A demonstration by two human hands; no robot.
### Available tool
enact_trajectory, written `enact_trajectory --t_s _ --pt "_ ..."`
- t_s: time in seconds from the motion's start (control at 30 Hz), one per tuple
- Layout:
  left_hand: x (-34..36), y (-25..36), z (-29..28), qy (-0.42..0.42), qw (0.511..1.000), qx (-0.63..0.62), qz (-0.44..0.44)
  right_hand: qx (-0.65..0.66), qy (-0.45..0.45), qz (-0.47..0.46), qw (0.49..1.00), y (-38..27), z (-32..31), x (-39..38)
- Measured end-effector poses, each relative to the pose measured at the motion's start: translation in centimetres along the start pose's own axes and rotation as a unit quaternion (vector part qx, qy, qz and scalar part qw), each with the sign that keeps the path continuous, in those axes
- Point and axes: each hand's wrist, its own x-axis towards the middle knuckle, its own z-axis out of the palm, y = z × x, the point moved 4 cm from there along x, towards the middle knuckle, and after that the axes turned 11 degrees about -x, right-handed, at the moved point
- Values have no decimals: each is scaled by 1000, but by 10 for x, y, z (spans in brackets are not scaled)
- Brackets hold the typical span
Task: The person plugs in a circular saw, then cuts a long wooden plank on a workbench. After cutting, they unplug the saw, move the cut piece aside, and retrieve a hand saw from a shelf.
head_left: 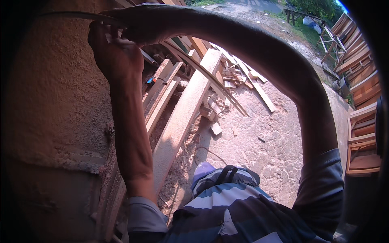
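Observation:
My two hands are raised together at the upper left, close to a rough plastered wall [60,81]. My left hand [117,54] is closed, its fingers curled around a long thin strip [77,15] that looks like wood. Right above it, my right hand [139,24] reaches across from the right and is closed on the same strip. One end of the strip runs left along the wall. Thin wooden strips [214,81] also slant down to the right from beside my hands; I cannot tell whether they belong to the held one.
A thick wooden beam [182,109] leans beside narrower boards [162,97], where a small blue and orange object [151,81] lies. Wood offcuts [216,128] and long slats [259,91] litter the paved ground [267,150]. Wooden frames [364,137] are stacked at the far right.

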Motion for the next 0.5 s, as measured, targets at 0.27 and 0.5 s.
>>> enact_trajectory --t_s 0.27,0.5 --pt "-209 -112 -188 136 920 276 -244 -78 -35 -72 994 151 39 -61" --pt "-418 -99 -297 386 808 327 -301 -319 -140 152 925 369 115 -93"
